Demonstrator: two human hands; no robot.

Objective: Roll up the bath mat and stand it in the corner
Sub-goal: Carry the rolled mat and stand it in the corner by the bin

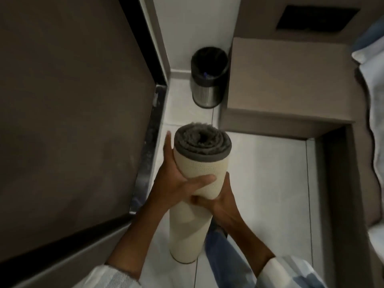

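bath mat (193, 204) rolled tight, cream backing out, grey pile showing at top end; held near upright above white tiled floor (259, 183). left hand (176, 181) fingers wrapped round upper roll; right hand (220, 202) gripping just below. black bin (208, 77) beyond, in corner beside brown cabinet (280, 80).

Rolled mat (194, 206) upright between left hand (176, 179) and right hand (220, 204), above floor (259, 173). Bin (208, 76) behind it, in corner. Cabinet (291, 84) right of bin.
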